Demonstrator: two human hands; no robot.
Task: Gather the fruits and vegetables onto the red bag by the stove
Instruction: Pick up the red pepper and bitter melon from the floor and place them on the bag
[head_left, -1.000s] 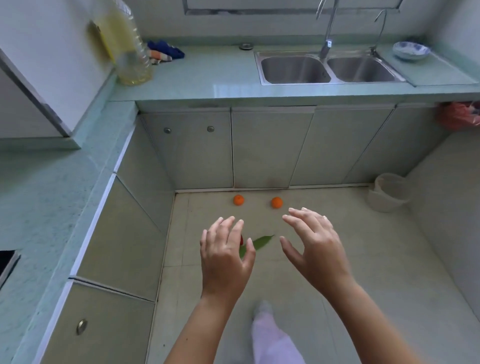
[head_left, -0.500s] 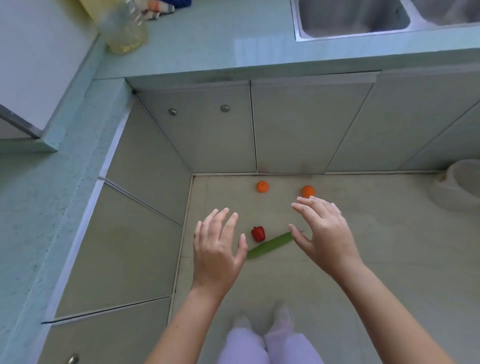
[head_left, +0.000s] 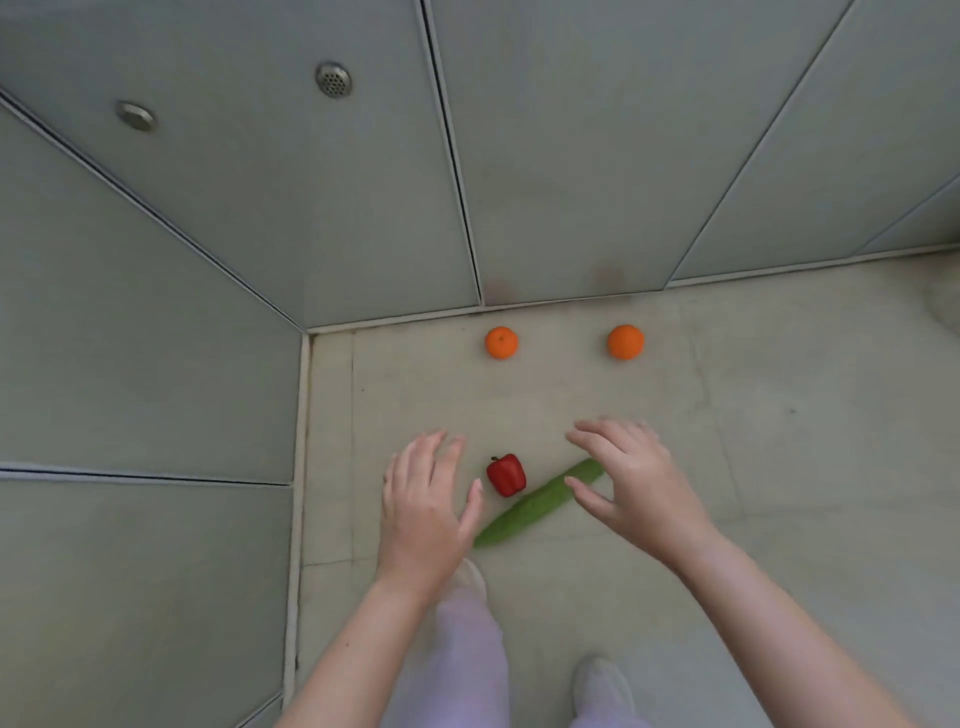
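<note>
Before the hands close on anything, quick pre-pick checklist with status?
1. Left hand empty, open: ok.
2. Right hand empty, open: ok.
3. Small red bell pepper unobstructed on the floor between the hands: ok.
4. Long green cucumber reachable: ok, its far end sits under the right hand's fingers.
5. Two round orange mandarins accounted for: ok, both near the cabinet base.
6. Red bag in sight: not ok, out of frame.

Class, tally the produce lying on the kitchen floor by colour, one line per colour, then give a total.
Orange: 2, the left round orange fruit and the right round orange fruit
Red: 1, the small red bell pepper
Green: 1, the long green cucumber
Total: 4
</note>
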